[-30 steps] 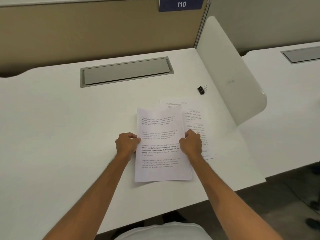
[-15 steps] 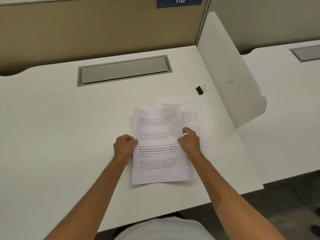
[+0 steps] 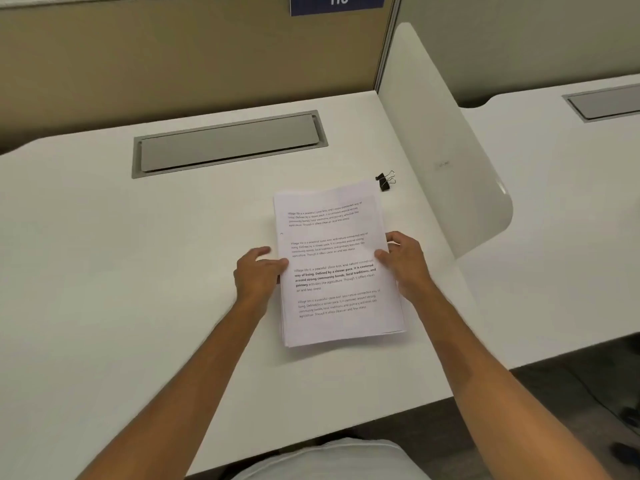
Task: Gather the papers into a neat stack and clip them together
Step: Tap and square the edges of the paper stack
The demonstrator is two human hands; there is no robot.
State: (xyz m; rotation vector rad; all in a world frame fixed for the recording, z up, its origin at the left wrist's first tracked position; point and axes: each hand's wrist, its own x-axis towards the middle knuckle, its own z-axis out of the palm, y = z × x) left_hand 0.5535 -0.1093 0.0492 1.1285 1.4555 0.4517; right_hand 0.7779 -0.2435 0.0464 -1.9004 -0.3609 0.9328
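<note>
A stack of white printed papers (image 3: 337,268) lies flat on the white desk (image 3: 138,271), its lower edges slightly uneven. My left hand (image 3: 258,275) holds the stack's left edge, thumb on the top sheet. My right hand (image 3: 403,261) holds the right edge, thumb on top and fingers at the side. A black binder clip (image 3: 385,180) with silver handles lies on the desk just beyond the stack's top right corner, untouched.
A grey cable hatch (image 3: 228,143) is set into the desk behind the papers. A white rounded divider panel (image 3: 440,140) stands to the right, with another desk (image 3: 571,202) past it. A tan partition with a blue "110" sign (image 3: 337,3) closes the back.
The stack in both hands moved right and away, onto the sheet that lay to its right; that sheet no longer shows separately. Both hands' fingers have loosened along the edges.
</note>
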